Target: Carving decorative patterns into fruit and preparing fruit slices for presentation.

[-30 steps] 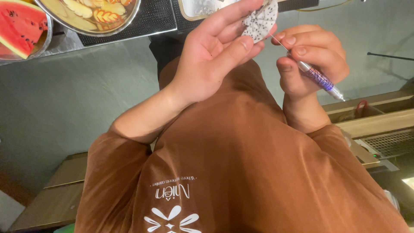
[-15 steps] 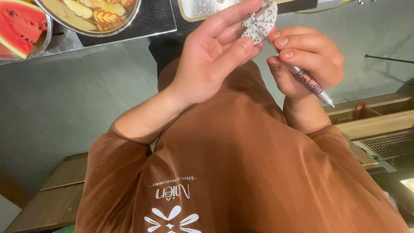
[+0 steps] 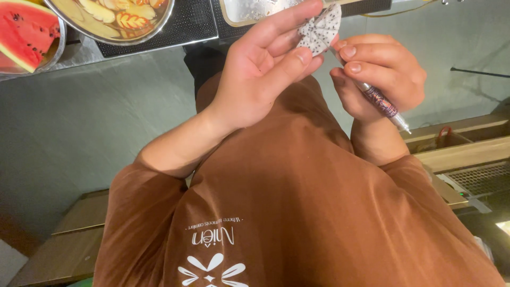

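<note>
The fruit piece (image 3: 320, 29) is white, speckled with black seeds. The tool (image 3: 380, 102) has a purple patterned barrel and a silver tip. The shirt (image 3: 319, 212) is brown with white print. The watermelon (image 3: 26, 32) is red, dark-seeded, with a green rind.

No packages, signs or screens appear in the frame. The only label-like mark is a white printed logo (image 3: 212, 255) low on the front of the brown T-shirt (image 3: 319, 212): a line of small lettering, larger lettering beneath it, and a flower-shaped emblem of white petals at the bottom edge. A patterned purple band (image 3: 380, 101) wraps the barrel of the slim tool held in the right hand (image 3: 380, 74).
</note>
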